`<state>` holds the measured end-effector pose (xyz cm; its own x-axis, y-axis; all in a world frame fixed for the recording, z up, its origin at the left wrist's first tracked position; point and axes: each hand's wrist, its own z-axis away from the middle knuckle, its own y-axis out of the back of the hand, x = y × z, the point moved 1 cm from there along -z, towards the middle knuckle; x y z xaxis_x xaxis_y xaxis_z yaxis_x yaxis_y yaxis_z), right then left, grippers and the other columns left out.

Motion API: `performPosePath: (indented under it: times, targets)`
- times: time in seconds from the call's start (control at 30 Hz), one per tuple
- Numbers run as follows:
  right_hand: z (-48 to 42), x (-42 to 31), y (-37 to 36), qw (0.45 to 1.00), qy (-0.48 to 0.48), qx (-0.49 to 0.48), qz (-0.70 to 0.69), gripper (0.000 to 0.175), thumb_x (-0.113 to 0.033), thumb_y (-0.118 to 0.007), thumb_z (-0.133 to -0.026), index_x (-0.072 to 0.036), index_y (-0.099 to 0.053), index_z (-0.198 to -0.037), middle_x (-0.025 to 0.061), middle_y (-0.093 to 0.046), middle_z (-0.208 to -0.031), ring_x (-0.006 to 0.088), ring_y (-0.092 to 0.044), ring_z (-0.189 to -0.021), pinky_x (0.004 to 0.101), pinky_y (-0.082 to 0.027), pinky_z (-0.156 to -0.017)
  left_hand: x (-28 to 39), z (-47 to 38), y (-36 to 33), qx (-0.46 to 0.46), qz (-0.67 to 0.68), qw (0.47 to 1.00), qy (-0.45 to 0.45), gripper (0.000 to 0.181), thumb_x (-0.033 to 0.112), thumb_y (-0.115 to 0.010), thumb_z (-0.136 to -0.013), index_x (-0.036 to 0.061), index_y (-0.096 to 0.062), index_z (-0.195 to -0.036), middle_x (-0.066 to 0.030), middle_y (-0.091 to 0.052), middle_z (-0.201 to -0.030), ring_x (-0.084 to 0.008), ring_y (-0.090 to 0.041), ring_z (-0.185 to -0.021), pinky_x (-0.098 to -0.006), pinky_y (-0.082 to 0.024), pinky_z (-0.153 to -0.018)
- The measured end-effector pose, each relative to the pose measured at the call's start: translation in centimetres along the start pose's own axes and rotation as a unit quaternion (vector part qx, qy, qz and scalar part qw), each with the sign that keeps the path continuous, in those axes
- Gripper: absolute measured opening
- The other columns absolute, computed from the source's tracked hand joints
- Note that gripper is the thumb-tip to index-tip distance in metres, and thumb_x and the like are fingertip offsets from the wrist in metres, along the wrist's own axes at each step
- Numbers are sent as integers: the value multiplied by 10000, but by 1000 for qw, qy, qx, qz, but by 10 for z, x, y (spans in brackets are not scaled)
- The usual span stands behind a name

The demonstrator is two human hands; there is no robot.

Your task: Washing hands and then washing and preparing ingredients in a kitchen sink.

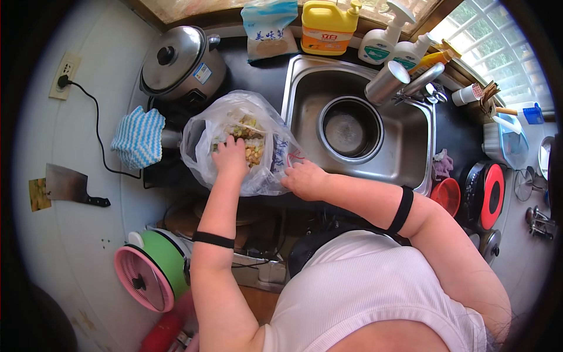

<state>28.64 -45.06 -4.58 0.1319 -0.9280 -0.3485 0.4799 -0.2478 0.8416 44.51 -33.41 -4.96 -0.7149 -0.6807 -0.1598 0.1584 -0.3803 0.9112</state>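
A translucent plastic bag (200, 132) lies wide at the mouth on the dark counter, left of the sink. Inside it is a mixed food (254, 152) of pale, yellowish and green bits. My left hand (232, 158) reaches into the bag's mouth, its fingertips at the food; whether it grips anything is hidden. At the bag's right side, my right hand (305, 179) pinches the plastic near a red tie (295, 155). Blue writing shows on that side of the bag.
A steel sink (404, 163) holds a round metal pot (374, 152) beneath the faucet (424, 79). Behind the bag stands a lidded electric cooker (176, 66). Detergent jugs (330, 28) and spray bottles (380, 44) line the sill. A cleaver (68, 182) hangs on the left wall.
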Motion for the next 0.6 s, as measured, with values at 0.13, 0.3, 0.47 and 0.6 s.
performPosePath:
  times: [0.13,0.3,0.47,0.6]
  targets:
    - [9,7,4,1000,-12,-11,-20,230,-143,-497,-798,-101,-593,-1002,93,-561,-1029,262,-534,-1004,390,-417,-832,-11,13,-4,58,53,997,6,664,156,-731,-557,112,-454,-1159,-113,-418,-1165,-328,-492,-1023,-439,-447,-823]
    - [15,12,7,999,-18,20,-46,226,-132,-508,-789,-91,-591,-995,105,-563,-1018,278,-534,-993,395,-417,-847,-25,27,4,165,240,957,11,748,93,-718,-556,87,-397,-1232,-146,-398,-1164,-353,-447,-1067,-399,-403,-895]
    - [17,13,11,991,-10,102,-87,195,-139,-521,-789,-88,-583,-966,103,-559,-987,286,-539,-960,397,-425,-837,-35,35,7,253,343,905,-2,747,82,-721,-551,73,-395,-1223,-148,-398,-1148,-344,-421,-1090,-389,-370,-930]
    - [16,18,13,975,-2,178,-133,245,-107,-536,-783,-90,-577,-1025,113,-563,-968,289,-548,-936,395,-435,-822,-41,36,10,270,391,880,-6,717,76,-720,-556,59,-402,-1199,-161,-408,-1140,-330,-410,-1099,-381,-349,-947]
